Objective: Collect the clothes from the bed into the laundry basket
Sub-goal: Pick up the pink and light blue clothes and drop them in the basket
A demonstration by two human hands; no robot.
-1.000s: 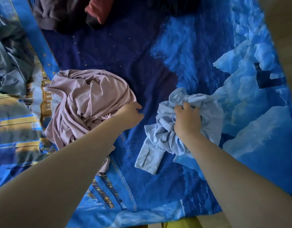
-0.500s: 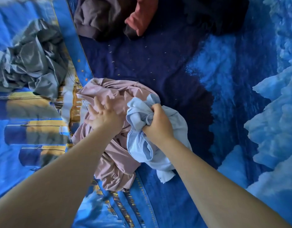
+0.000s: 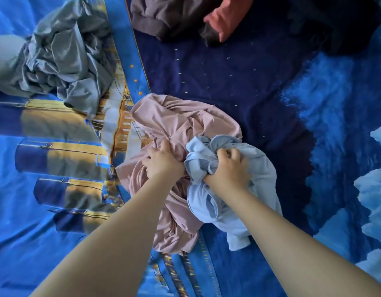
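Two garments are bunched side by side at the middle of the bed (image 3: 238, 86), and each is already held. The pink garment (image 3: 174, 125) is gripped by the left hand (image 3: 163, 162), whose fingers are curled into its folds; most of that cloth is spread to the far side of the hand, with a tail trailing toward the near edge. The light blue garment (image 3: 238, 202) is clutched by the right hand (image 3: 227, 168), fingers closed round a gathered wad, while the rest of it hangs to the near right of the knuckles. The two bundles are touching, the blue one lapped slightly over the pink. The laundry basket is not seen, so the direction of the carry cannot be told. Well apart lie a grey garment (image 3: 63, 54) at far left, and a dark brown garment (image 3: 163, 16) and a coral garment (image 3: 226, 20) at the far edge; these are judged to need a later reach.
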